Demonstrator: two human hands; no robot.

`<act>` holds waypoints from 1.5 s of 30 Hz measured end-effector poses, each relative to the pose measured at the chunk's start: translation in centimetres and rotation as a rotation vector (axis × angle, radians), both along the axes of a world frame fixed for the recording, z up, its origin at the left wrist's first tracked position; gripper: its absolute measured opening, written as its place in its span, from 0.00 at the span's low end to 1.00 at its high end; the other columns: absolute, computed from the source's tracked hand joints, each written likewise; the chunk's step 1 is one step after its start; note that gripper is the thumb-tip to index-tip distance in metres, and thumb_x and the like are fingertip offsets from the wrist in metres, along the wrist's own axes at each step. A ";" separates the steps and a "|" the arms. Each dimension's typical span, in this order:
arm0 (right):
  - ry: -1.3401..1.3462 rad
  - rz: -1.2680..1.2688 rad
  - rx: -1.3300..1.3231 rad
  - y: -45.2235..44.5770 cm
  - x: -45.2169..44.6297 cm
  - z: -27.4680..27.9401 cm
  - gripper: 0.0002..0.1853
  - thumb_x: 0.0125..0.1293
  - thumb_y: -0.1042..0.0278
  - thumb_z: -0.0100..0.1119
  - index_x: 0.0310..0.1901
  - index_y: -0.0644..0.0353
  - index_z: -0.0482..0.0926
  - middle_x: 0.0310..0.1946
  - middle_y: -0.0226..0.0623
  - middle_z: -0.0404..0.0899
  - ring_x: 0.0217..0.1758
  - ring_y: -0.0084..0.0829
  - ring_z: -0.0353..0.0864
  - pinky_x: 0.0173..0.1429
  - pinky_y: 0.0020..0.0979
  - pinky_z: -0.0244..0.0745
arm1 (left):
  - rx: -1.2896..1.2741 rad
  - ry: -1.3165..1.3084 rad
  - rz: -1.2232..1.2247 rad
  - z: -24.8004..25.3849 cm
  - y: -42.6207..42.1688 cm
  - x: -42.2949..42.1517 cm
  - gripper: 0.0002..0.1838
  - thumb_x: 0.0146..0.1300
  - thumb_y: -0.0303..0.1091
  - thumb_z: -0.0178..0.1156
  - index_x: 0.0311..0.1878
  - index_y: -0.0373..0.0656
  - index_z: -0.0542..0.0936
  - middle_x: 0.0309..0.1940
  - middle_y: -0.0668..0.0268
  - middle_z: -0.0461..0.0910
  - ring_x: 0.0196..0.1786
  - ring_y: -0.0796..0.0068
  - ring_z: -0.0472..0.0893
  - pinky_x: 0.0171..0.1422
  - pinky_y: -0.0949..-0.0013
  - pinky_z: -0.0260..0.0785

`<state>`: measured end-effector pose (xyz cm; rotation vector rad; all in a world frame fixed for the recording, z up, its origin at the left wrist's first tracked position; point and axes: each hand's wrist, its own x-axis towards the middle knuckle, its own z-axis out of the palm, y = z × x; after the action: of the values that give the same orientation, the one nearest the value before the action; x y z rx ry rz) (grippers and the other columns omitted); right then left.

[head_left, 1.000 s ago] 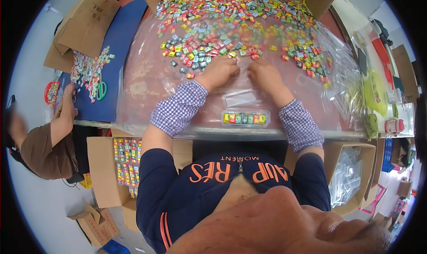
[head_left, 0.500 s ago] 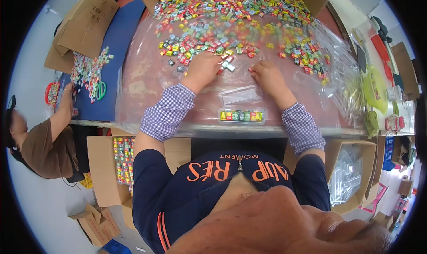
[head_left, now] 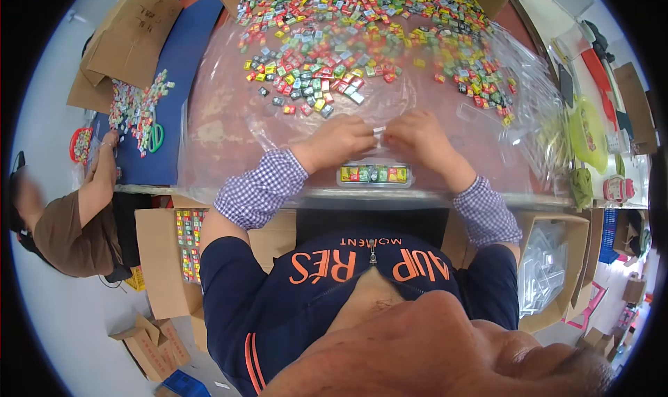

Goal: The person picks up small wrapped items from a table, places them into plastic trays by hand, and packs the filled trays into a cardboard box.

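Observation:
My left hand (head_left: 342, 141) and my right hand (head_left: 419, 138) meet above the near part of the table, fingertips closed and almost touching. A small whitish piece (head_left: 379, 134) shows between them; my fingers cover most of it, and I cannot tell what it is. Just below the hands lies a clear plastic tray (head_left: 344, 182) filled with a row of small yellow, red, green and dark packs (head_left: 374, 175). Beyond the hands, loose packs of the same kind (head_left: 320, 84) are scattered, including a pale one (head_left: 356, 98) at the near edge of the pile.
A large heap of packs (head_left: 362, 7) covers the far table. Clear plastic trays (head_left: 539, 136) are stacked at right, and more fill a carton (head_left: 546, 272) below. At left, a co-worker (head_left: 73, 226) reaches toward packs beside green-handled scissors (head_left: 156, 138). A carton (head_left: 163, 258) stands beside me.
Both hands have drawn back from the pile toward me and come together over the spot where an empty clear tray lay. That tray is now hidden behind them. The filled tray stays put.

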<state>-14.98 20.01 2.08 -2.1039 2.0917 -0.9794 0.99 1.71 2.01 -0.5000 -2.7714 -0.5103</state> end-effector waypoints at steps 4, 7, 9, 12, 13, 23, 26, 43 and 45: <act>0.234 -0.007 -0.056 0.6 0.5 -0.4 0.08 0.53 0.69 0.62 0.37 0.55 0.81 0.37 0.31 0.81 0.44 0.35 0.78 0.53 0.39 0.70 | -0.035 0.011 -0.061 -1.2 -1.1 1.4 0.12 0.54 0.28 0.61 0.44 0.43 0.81 0.48 0.68 0.81 0.50 0.64 0.78 0.52 0.60 0.68; 0.215 -0.064 0.181 1.4 -1.3 -0.1 0.10 0.54 0.71 0.61 0.40 0.57 0.82 0.45 0.34 0.81 0.47 0.37 0.79 0.52 0.38 0.71 | -0.042 -0.036 0.021 -1.8 -3.2 3.1 0.17 0.54 0.27 0.61 0.50 0.47 0.81 0.57 0.72 0.77 0.59 0.65 0.75 0.59 0.57 0.65; 0.215 -0.051 0.098 -0.9 -1.3 0.0 0.11 0.54 0.70 0.60 0.40 0.57 0.81 0.45 0.33 0.81 0.47 0.36 0.79 0.53 0.38 0.71 | -0.075 -0.016 0.168 -1.3 -3.2 1.8 0.18 0.55 0.28 0.61 0.51 0.47 0.80 0.59 0.72 0.75 0.61 0.65 0.73 0.62 0.56 0.63; 0.236 -0.020 -0.070 -5.2 -1.0 0.2 0.12 0.53 0.69 0.60 0.40 0.57 0.80 0.45 0.33 0.80 0.46 0.34 0.78 0.53 0.38 0.71 | -0.138 0.048 0.469 -0.4 -3.5 -0.9 0.20 0.55 0.28 0.60 0.54 0.48 0.80 0.63 0.73 0.72 0.66 0.66 0.69 0.66 0.54 0.58; 0.271 -0.005 -0.052 -6.2 -0.7 -0.8 0.11 0.53 0.69 0.59 0.40 0.57 0.80 0.46 0.33 0.79 0.47 0.35 0.78 0.53 0.38 0.71 | -0.214 0.063 0.470 -1.2 -3.8 -1.4 0.20 0.55 0.29 0.60 0.54 0.48 0.79 0.64 0.72 0.71 0.67 0.66 0.67 0.67 0.53 0.57; 0.315 -0.050 0.242 -5.3 -2.1 -1.0 0.10 0.53 0.69 0.57 0.38 0.57 0.80 0.41 0.31 0.81 0.47 0.35 0.78 0.47 0.39 0.71 | -0.415 -0.337 0.234 0.0 -4.8 -3.3 0.13 0.54 0.35 0.63 0.44 0.49 0.82 0.46 0.73 0.81 0.55 0.70 0.76 0.70 0.45 0.50; 0.178 -0.051 0.112 -3.5 -2.0 -0.5 0.08 0.52 0.68 0.58 0.35 0.55 0.80 0.39 0.29 0.81 0.46 0.34 0.78 0.47 0.39 0.71 | -0.269 -0.294 0.351 0.2 -2.5 -2.7 0.09 0.53 0.37 0.63 0.39 0.50 0.83 0.40 0.75 0.82 0.52 0.72 0.77 0.70 0.46 0.49; -0.007 -0.475 0.113 -7.0 -4.5 -1.2 0.10 0.62 0.62 0.59 0.39 0.59 0.81 0.41 0.41 0.80 0.41 0.46 0.80 0.44 0.43 0.75 | -0.122 0.295 0.555 -1.7 -2.7 -5.5 0.08 0.54 0.39 0.63 0.37 0.52 0.83 0.45 0.70 0.80 0.50 0.69 0.76 0.57 0.56 0.59; 0.056 -0.538 0.105 -8.0 -4.5 -2.6 0.11 0.61 0.62 0.60 0.40 0.59 0.80 0.40 0.41 0.80 0.40 0.46 0.80 0.43 0.43 0.75 | -0.239 0.168 0.560 -2.7 -2.9 -6.8 0.07 0.55 0.36 0.61 0.37 0.50 0.83 0.42 0.69 0.79 0.48 0.68 0.76 0.54 0.58 0.60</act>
<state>-19.50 11.97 -0.53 -1.5612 2.7405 -0.8184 -5.82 -1.15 -0.71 0.1884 -2.6500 -0.0072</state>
